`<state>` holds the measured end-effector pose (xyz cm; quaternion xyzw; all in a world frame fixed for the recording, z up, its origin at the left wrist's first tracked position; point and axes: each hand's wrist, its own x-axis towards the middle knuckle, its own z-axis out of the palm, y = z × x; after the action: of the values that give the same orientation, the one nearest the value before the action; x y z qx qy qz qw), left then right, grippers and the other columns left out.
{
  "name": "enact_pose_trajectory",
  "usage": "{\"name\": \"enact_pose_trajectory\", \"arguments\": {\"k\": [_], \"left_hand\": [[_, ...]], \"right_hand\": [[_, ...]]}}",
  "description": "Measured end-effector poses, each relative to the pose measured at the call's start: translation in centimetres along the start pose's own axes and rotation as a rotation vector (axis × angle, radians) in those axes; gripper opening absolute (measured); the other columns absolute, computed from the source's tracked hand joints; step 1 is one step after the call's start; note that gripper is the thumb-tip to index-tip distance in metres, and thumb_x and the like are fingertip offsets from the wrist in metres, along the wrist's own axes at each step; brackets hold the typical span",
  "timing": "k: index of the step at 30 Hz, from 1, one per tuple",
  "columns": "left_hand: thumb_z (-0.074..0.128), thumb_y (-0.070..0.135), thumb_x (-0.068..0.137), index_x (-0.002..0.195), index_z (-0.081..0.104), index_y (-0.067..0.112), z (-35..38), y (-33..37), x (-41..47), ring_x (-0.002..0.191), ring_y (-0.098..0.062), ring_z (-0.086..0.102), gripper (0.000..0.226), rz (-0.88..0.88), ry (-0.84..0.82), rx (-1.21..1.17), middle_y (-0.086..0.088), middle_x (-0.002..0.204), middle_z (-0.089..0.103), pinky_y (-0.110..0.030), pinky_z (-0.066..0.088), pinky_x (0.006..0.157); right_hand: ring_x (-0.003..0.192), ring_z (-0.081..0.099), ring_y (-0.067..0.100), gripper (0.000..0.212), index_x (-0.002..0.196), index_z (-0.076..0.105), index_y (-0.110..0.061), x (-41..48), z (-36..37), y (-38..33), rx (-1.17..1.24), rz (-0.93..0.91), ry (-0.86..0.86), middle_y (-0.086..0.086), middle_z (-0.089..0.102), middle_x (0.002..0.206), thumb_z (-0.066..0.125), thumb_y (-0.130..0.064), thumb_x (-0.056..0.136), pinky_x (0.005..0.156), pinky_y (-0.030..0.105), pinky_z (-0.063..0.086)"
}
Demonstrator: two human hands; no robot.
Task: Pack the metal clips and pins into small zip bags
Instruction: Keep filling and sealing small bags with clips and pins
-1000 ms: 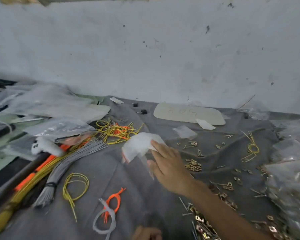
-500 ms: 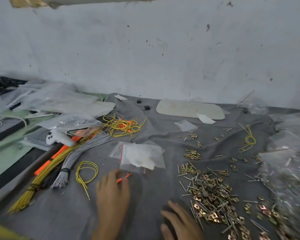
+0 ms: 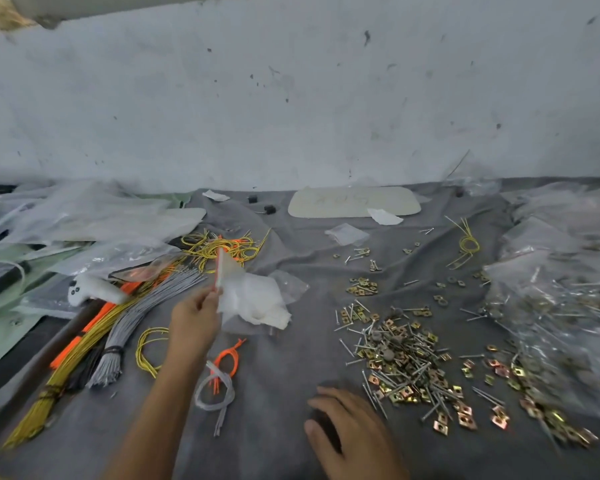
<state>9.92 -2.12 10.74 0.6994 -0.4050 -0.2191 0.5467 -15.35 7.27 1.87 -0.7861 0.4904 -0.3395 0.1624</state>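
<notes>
Zip bag [image 3: 226, 271] pinched at its red-striped mouth between thumb and fingertips of left hand [image 3: 194, 318], raised on edge just above loose stack of bags [image 3: 257, 303] at mid tabletop [image 3: 278, 393]. Right hand [image 3: 355, 433] lying relaxed on the grey cloth, holding nothing, just beside heap of metal clips and pins [image 3: 404, 362] right of centre.

Step in hand, as judged: separating one bag and opening it for filling. To do it well:
- Peel off a single bag only.
- Rub the mouth between thumb and finger to part the seal.
- Bring the bag to the heap rather than carrying loose parts across.
- Feed pins in lengthwise, to avoid piercing the film.

Count:
- Hands: two.
- Bag lifted: one.
- Stack: too layered to number.
- Main heap: one, its clips and pins far too many to count, with several small clusters scattered behind.
- Filled bags [image 3: 561, 299]: piled at right, number unclear.
- Single yellow wire loops [image 3: 147, 348]: two, one by the left forearm, one far right.
- Orange tie [image 3: 227, 358]: one.
- Pale card [image 3: 326, 206]: one, at rear.
</notes>
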Motion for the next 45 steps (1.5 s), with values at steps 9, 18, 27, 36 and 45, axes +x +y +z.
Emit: {"name": "enact_pose_trajectory", "arguments": {"k": [9, 18, 27, 36, 45], "left_hand": [[0.066, 0.022, 0.094, 0.096, 0.075, 0.025, 3.0, 0.6, -14.3, 0.096, -0.016, 0.059, 0.009, 0.583, -0.353, 0.586, 0.006, 0.096, 0.069, -0.029, 0.042, 0.087], [0.053, 0.017, 0.099, 0.13, 0.062, 0.026, 4.3, -2.5, -8.7, 0.108, -0.028, 0.059, 0.033, 0.307, -0.173, 0.68, -0.008, 0.112, 0.066, -0.036, 0.042, 0.095], [0.054, -0.002, 0.096, 0.121, 0.071, 0.008, 2.7, 1.1, -2.3, 0.086, -0.025, 0.064, 0.032, 0.032, -0.324, 0.125, -0.014, 0.106, 0.072, -0.032, 0.05, 0.074], [0.052, 0.012, 0.094, 0.094, 0.063, 0.018, -2.5, 5.7, 3.9, 0.07, -0.007, 0.062, 0.013, -0.286, -0.275, -0.762, 0.005, 0.091, 0.071, -0.017, 0.043, 0.053], [0.05, 0.014, 0.102, 0.151, 0.038, 0.02, -2.0, -0.4, 3.6, 0.133, -0.03, 0.051, 0.05, -0.095, 0.064, -0.265, -0.01, 0.147, 0.05, -0.042, 0.045, 0.101]], "right_hand": [[0.089, 0.069, -0.001, 0.008, 0.094, 0.071, -0.039, 1.3, -0.3, 0.1, 0.611, 0.416, 0.115, -0.02, 0.074, 0.095, 0.073, -0.034, 0.089, 0.082, 0.024, 0.056], [0.068, 0.069, 0.005, 0.02, 0.083, 0.069, -0.027, 1.0, -0.1, 0.6, 0.498, 0.545, 0.179, -0.01, 0.073, 0.075, 0.059, -0.04, 0.096, 0.071, 0.04, 0.059], [0.068, 0.067, 0.001, 0.026, 0.082, 0.068, -0.027, 1.0, -0.4, 0.6, 0.469, 0.529, 0.176, -0.013, 0.071, 0.074, 0.056, -0.045, 0.096, 0.07, 0.035, 0.056], [0.079, 0.066, 0.008, 0.028, 0.099, 0.068, -0.022, 0.7, -0.1, 0.7, 0.462, 0.496, 0.159, -0.006, 0.07, 0.082, 0.053, -0.045, 0.098, 0.073, 0.031, 0.054], [0.074, 0.067, 0.002, 0.025, 0.088, 0.068, -0.026, 1.0, -0.2, 0.7, 0.497, 0.505, 0.132, -0.016, 0.07, 0.081, 0.055, -0.045, 0.097, 0.07, 0.031, 0.057]]}}
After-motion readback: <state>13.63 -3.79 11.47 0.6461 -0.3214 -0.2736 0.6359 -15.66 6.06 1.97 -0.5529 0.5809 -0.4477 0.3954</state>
